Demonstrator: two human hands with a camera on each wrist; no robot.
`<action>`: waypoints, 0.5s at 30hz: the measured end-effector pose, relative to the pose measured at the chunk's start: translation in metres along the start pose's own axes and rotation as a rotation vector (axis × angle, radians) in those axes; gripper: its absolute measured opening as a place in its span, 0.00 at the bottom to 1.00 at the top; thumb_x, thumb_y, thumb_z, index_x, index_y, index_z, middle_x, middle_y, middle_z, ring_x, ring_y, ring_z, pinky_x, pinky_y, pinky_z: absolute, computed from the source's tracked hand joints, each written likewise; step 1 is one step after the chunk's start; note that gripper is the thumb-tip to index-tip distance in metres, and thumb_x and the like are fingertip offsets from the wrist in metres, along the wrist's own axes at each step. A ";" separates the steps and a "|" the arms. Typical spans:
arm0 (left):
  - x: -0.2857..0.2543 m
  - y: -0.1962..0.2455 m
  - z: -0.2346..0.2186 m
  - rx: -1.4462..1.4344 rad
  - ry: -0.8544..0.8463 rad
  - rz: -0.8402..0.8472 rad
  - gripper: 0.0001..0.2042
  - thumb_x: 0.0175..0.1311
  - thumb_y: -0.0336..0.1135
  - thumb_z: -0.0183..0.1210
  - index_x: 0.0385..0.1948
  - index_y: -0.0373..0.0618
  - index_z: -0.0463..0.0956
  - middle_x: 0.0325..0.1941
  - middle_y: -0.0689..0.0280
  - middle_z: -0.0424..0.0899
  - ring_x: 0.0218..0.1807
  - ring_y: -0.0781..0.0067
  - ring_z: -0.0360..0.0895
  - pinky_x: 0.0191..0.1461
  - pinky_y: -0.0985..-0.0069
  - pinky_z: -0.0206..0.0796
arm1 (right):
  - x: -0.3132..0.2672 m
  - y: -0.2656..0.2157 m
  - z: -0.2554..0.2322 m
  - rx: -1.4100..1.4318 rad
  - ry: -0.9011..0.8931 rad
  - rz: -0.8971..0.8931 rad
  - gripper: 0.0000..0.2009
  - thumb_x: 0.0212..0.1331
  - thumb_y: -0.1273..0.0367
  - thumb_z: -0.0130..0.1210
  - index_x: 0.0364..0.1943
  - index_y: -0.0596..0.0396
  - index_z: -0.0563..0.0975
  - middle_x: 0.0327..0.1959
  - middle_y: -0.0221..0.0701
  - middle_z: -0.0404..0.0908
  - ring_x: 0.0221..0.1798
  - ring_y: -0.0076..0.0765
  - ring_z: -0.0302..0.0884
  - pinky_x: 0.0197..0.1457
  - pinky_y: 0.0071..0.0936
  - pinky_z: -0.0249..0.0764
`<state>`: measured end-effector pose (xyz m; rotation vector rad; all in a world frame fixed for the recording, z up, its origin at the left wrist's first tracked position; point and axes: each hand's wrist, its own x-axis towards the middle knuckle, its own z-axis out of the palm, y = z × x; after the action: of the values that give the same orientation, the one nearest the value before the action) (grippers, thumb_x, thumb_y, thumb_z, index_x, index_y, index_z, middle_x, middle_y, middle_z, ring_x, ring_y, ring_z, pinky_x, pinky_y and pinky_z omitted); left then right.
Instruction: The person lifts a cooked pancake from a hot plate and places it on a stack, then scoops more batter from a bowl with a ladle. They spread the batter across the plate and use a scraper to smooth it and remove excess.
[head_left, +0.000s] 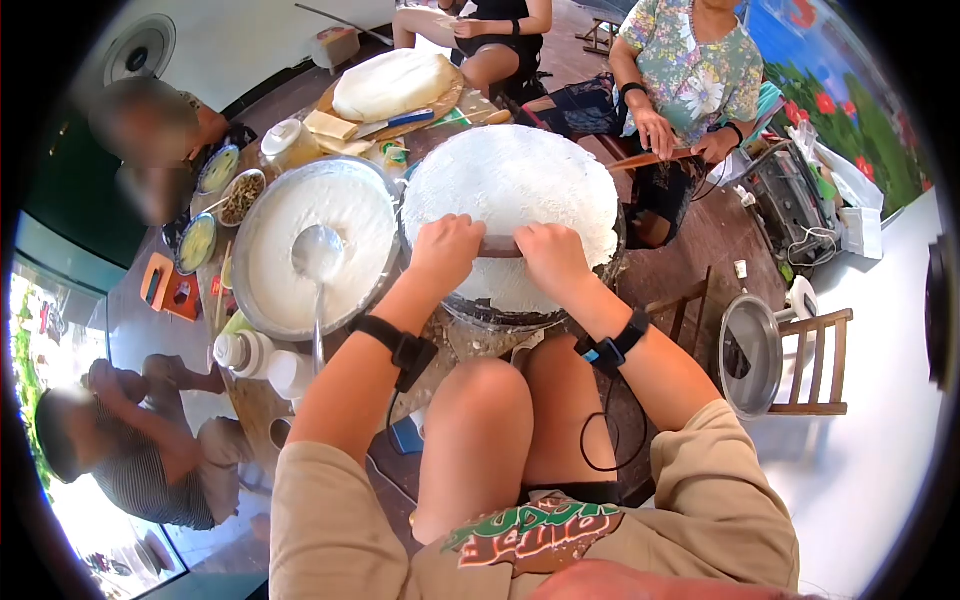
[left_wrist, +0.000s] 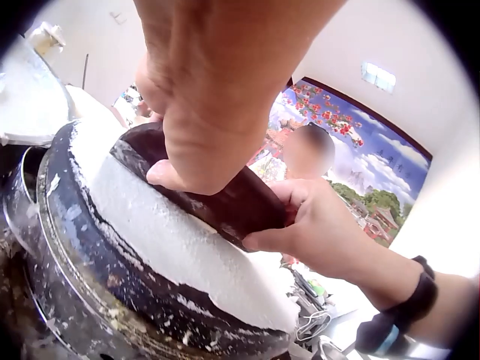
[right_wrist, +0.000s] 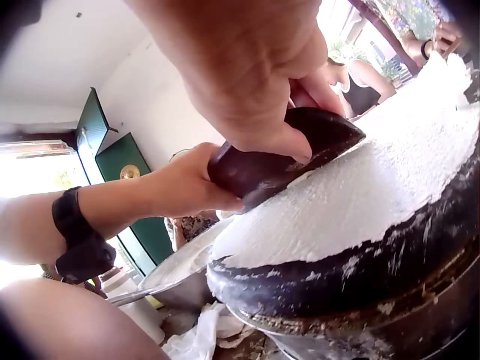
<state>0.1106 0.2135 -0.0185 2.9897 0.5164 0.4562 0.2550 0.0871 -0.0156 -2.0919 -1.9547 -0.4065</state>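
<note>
Both hands hold a dark, curved scraper (head_left: 500, 246) by its two ends, low over a round griddle. My left hand (head_left: 447, 250) grips the left end and my right hand (head_left: 552, 257) the right end, thumbs on the near face. The scraper's lower edge (right_wrist: 330, 159) lies along a white layer of batter (head_left: 510, 185) that covers most of the griddle top. In the left wrist view the griddle's black rim (left_wrist: 142, 274) shows bare below the batter's ragged edge, with white smears on its side.
Left of the griddle stands a wide basin (head_left: 262, 235) of white batter with a ladle (head_left: 317, 252) in it. Behind it are a pale folded stack (head_left: 395, 85), a knife (head_left: 410, 117) and small bowls. Across the griddle a seated person holds a wooden stick (head_left: 640, 160). A metal basin (head_left: 735, 385) is at right.
</note>
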 end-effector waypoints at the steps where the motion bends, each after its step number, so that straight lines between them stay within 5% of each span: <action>1: -0.006 0.004 0.000 -0.002 0.006 0.002 0.03 0.47 0.25 0.55 0.23 0.47 0.73 0.27 0.64 0.77 0.36 0.62 0.77 0.35 0.67 0.70 | -0.005 -0.003 -0.002 0.004 -0.002 -0.004 0.01 0.45 0.73 0.52 0.23 0.53 0.73 0.23 0.33 0.76 0.28 0.41 0.79 0.29 0.34 0.75; 15: -0.053 0.055 -0.005 -0.039 -0.085 0.026 0.05 0.47 0.25 0.55 0.26 0.46 0.72 0.28 0.64 0.76 0.37 0.61 0.76 0.37 0.68 0.69 | -0.068 -0.025 -0.027 0.068 -0.037 -0.004 0.03 0.43 0.75 0.52 0.24 0.54 0.72 0.24 0.33 0.76 0.29 0.42 0.78 0.29 0.36 0.74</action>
<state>0.0788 0.1444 -0.0216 2.9658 0.4563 0.3351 0.2253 0.0157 -0.0154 -2.0682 -1.9644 -0.3003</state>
